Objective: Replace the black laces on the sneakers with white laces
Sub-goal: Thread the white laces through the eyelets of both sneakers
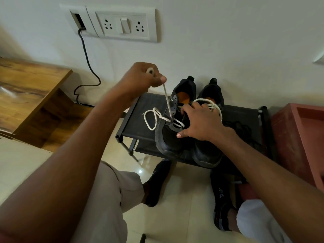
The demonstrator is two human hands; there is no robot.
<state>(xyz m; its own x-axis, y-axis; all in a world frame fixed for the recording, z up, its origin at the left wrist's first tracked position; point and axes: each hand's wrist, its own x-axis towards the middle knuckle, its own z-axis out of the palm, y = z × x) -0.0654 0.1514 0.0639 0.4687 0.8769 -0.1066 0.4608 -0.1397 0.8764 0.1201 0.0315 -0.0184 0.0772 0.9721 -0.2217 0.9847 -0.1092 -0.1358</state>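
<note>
Two black sneakers stand side by side on a low black rack (pixel 140 127). My left hand (pixel 142 79) is raised above the left sneaker (pixel 168 139) and grips a white lace (pixel 166 100), pulled taut up from an eyelet. A loose loop of the same lace lies on the rack to the left of that shoe. My right hand (pixel 198 123) rests on the sneaker's tongue area, fingers spread and bent over it. A bundle of white lace (pixel 213 106) drapes over my right hand's fingers near the right sneaker (pixel 208 155). Black laces (pixel 243 128) lie on the rack at right.
A wall with a switch and socket plate (pixel 122 25) stands behind the rack, and a black cable (pixel 87 62) hangs down from it. A wooden cabinet (pixel 26 95) is at left, a reddish crate (pixel 301 137) at right. My feet in black socks rest on the tiled floor (pixel 184 199).
</note>
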